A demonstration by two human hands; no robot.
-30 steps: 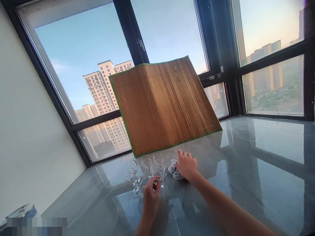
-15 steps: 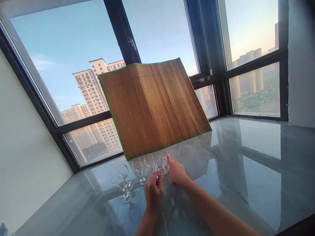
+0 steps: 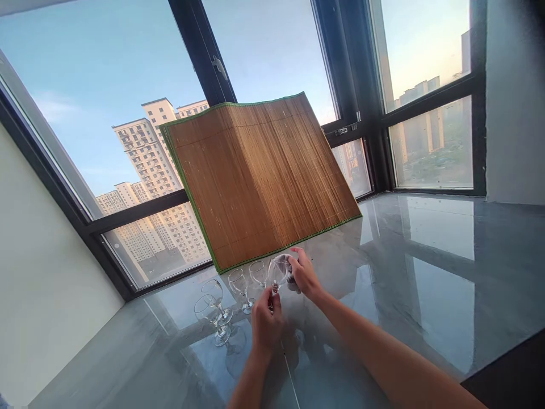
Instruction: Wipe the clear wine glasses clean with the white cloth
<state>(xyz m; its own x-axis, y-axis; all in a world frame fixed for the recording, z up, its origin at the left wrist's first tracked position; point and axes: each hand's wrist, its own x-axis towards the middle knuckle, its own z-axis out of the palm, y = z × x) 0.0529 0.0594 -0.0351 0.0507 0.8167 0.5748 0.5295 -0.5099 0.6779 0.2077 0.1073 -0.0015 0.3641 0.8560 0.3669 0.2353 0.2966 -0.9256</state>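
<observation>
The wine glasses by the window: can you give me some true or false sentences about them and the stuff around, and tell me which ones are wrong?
1. The left hand holds a wine glass by its stem. True.
2. Six other glasses stand nearby. False: four other glasses do.
3. The brown mat has a green edge. True.
4. The mat lies flat under the glasses. False: it stands up behind them.
5. The right hand is at the held glass's bowl. True.

From here I see a glossy grey counter (image 3: 419,307): four glasses (image 3: 207,309) standing left, a mat (image 3: 261,182) edge-down far.
</observation>
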